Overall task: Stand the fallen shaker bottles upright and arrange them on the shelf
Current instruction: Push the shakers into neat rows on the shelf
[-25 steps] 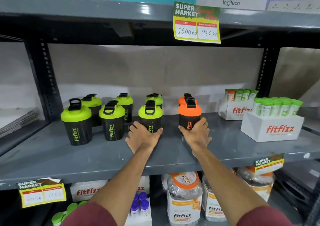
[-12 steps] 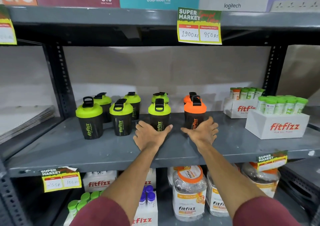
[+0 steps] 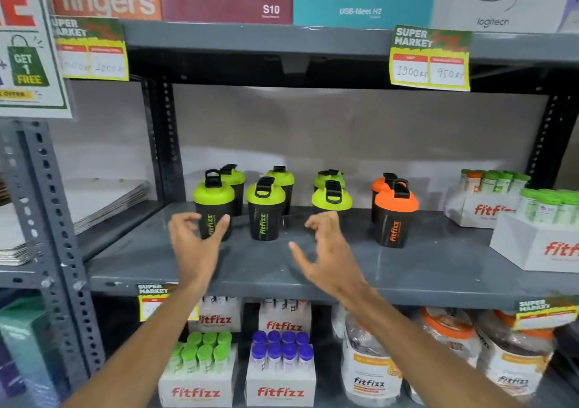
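While both hands hover: eight shakers already stand upright on the shelf, none lying down that I can see.
Left hand: fingers spread wide and curled, holding nothing, right in front of the leftmost front shaker, thumb overlapping its body; touching or just short, I can't tell.
Right hand: also empty, fingers loosely curled, in front of the third front shaker, hiding its lower body.
Key relation: shakers sit just beyond the fingertips, long axes vertical; left hand is nearest the left shaker, right hand nearest the third, and the second shaker stands between the two hands.
Orange shaker: off to the right of the right hand, apart from it, a second orange one close behind.
Back row: green lids peek out behind each front shaker.
Judgement: looks like spacing and lining up, not righting.
Containers: white boxes at the shelf's right end hold capped tubes, mostly green, upright.
Below: more boxes of green and purple tubes, plus big jars.
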`<state>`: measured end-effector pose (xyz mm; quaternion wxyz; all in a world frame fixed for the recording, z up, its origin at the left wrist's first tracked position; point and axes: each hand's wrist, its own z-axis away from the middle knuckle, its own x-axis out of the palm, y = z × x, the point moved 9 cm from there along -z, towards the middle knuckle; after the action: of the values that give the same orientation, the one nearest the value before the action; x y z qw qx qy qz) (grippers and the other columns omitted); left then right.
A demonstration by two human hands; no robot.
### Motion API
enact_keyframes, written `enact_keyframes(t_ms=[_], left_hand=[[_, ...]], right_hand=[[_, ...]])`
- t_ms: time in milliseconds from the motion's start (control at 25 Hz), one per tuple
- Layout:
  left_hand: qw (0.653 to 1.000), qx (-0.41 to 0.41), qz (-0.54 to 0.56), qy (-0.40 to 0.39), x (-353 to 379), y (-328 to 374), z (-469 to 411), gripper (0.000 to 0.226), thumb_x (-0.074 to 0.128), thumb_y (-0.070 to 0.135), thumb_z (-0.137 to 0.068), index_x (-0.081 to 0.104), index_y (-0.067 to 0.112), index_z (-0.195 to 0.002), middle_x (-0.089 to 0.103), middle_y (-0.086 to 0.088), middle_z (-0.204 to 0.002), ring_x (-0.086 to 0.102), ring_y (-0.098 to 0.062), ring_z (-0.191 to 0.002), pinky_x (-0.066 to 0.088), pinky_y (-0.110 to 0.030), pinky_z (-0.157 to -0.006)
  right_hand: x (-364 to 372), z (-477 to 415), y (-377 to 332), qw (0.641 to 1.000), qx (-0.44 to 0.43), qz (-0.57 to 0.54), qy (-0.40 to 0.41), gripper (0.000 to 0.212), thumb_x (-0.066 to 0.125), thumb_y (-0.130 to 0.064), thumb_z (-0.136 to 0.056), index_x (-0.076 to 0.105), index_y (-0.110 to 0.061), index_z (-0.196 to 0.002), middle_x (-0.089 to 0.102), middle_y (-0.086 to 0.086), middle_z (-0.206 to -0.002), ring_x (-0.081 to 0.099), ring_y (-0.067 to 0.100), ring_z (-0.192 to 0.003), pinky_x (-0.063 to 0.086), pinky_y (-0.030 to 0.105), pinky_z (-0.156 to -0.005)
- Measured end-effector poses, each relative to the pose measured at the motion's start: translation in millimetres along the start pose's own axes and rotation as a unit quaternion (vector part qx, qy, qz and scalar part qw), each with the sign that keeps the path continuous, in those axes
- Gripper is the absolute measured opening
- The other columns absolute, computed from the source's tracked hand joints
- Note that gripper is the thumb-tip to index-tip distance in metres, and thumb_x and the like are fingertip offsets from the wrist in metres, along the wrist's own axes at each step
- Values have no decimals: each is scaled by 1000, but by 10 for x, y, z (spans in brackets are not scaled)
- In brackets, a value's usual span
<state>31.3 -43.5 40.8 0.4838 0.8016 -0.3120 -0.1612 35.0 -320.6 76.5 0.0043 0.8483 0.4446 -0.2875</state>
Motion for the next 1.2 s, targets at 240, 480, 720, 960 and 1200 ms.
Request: enact_keyframes(t_ms=[240,480,720,960,1200], left_hand=[[979,-97,-173,-42,-5,-283,-435,108,93,62,-47,39,12,-125,40,-14,-138,37,-35,-132,33,-55,-107],[951,-91,-273,-108,263,-444,-539,114,86,74,-43,32,15,-124,37,-8,-135,35,-32,-131,32,-49,-100],[939,-88,-313,-112,327,-491,-560,89,79,64,-68,35,12,-125,43,-15,-142,38,-36,-132,30,-51,-102],[927,-72,-347,-120,328,-480,-546,83,70,64,-78,33,10,-129,41,-16,-144,39,-38,-130,30,-51,-103],[901,-56,-393,-176,344,-384,-469,84,59,70,-83,29,12,-136,39,-12,-148,35,-35,-135,29,-51,-105]], right_hand=[[905,-290,-2,943,306,-128,16,83,87,-31,-68,33,-12,-128,32,3,-126,39,23,-118,41,38,-100],[1205,-299,356,879,476,-37,23,115,91,-57,-50,26,-15,-136,38,12,-139,40,35,-131,36,49,-107],[1330,-363,411,892,449,56,-22,102,76,-69,-62,27,-21,-136,46,11,-140,43,37,-131,37,52,-101],[1264,-307,437,892,447,62,6,93,73,-60,-74,27,-12,-139,40,16,-144,42,40,-130,39,51,-103],[1258,-269,369,888,451,75,-48,98,73,-56,-77,24,-7,-147,40,17,-146,37,36,-136,35,46,-108]])
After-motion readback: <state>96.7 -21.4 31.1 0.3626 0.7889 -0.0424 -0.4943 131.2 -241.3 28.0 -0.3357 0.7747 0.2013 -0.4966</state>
